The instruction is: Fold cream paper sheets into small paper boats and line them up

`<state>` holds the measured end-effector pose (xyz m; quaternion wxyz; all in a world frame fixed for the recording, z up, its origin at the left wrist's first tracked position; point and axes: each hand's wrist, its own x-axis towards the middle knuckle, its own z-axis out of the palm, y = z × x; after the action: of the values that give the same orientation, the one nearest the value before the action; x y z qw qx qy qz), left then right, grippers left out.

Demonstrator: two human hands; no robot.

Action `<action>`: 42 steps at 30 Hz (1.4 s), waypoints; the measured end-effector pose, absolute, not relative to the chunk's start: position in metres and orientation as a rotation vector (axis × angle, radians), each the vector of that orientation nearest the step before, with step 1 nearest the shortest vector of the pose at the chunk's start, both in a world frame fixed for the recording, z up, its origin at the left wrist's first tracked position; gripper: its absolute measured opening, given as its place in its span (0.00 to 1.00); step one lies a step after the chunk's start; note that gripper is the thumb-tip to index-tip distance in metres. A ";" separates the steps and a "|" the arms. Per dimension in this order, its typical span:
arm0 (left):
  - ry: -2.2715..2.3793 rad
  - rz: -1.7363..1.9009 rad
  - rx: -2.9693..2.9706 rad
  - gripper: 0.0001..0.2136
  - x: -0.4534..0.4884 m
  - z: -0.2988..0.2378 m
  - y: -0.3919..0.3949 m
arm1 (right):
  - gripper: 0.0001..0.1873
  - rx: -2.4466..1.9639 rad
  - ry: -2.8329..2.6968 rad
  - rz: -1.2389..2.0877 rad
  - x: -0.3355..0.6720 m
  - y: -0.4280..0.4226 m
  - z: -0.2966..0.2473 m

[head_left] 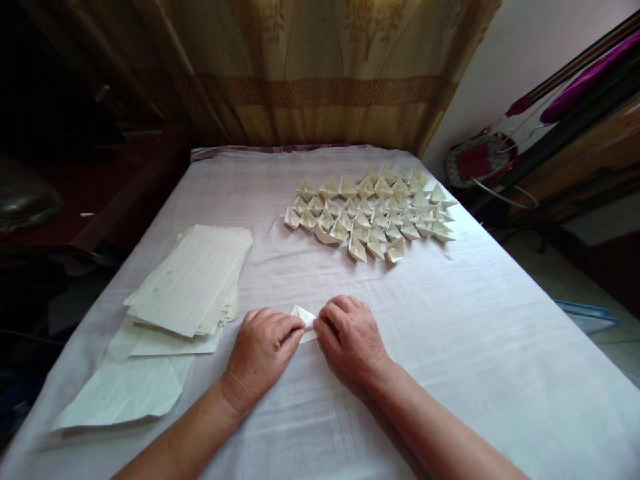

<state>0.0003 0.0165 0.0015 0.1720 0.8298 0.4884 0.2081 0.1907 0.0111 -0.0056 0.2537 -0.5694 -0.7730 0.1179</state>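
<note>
A small piece of folded white paper (306,316) lies low over the sheet-covered table, near its front middle. My left hand (265,340) pinches its left side between thumb and forefinger. On the right side, my right hand (354,337) grips the same paper with thumb and fingers closed. The paper has a pointed top with a visible crease; its side edges are hidden by my fingertips. Beyond my hands, several folded paper boats (361,220) stand close together in rows at the far right.
To the left sits a stack of lined paper sheets (193,277), with a loose sheet (127,393) below it. A pale cloth (465,347) covers the table. Behind hangs a gold curtain (320,73); a patterned bag (477,160) is past the right edge.
</note>
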 end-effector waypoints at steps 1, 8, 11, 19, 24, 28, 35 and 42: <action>1.404 0.588 2.347 0.03 0.001 0.002 0.017 | 0.07 -1.543 -2.100 0.319 0.191 0.011 -0.006; 1.523 0.532 2.379 0.01 0.007 0.001 0.016 | 0.08 -1.604 -2.096 0.253 0.186 0.011 -0.006; 1.505 0.519 2.390 0.02 0.007 0.001 0.015 | 0.08 -1.632 -2.101 0.241 0.184 0.011 -0.005; 1.553 0.459 2.405 0.05 0.006 0.000 0.016 | 0.08 -1.645 -2.067 0.300 0.184 0.011 -0.006; 1.571 0.466 2.413 0.06 0.004 -0.002 0.016 | 0.03 -1.613 -2.012 0.349 0.187 0.011 -0.010; 1.547 0.473 2.425 0.06 -0.001 -0.004 0.016 | 0.06 -1.589 -2.021 0.362 0.189 0.012 -0.012; 1.557 0.457 2.475 0.04 -0.005 -0.006 0.015 | 0.07 -1.766 -2.025 0.223 0.172 0.009 -0.003; 1.527 0.467 2.487 0.04 -0.009 -0.008 0.017 | 0.08 -1.812 -1.909 0.259 0.167 0.008 -0.006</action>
<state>-0.0089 0.0167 -0.0083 0.0931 0.8378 0.5144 0.1574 0.1667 0.0082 -0.0061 0.2461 -0.6641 -0.6996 0.0949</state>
